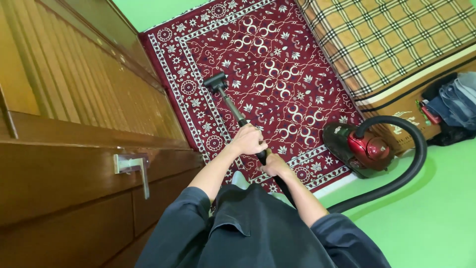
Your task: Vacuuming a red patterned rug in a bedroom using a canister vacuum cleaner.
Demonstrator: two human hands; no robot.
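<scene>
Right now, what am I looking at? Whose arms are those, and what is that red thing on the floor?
The picture comes from a small camera worn on a person's head, looking down, so you see that person's own arms and dark clothes from above. The left hand and the right hand both grip a long dark vacuum tube. At its far end the brush head rests on a dark red patterned rug. The red thing is the vacuum cleaner body, sitting at the rug's edge. A thick black hose curves from it back towards the person. The floor is green. On the left is a wooden door with a metal handle. At the top right is a checked mattress, with a pile of clothes beside it.
</scene>
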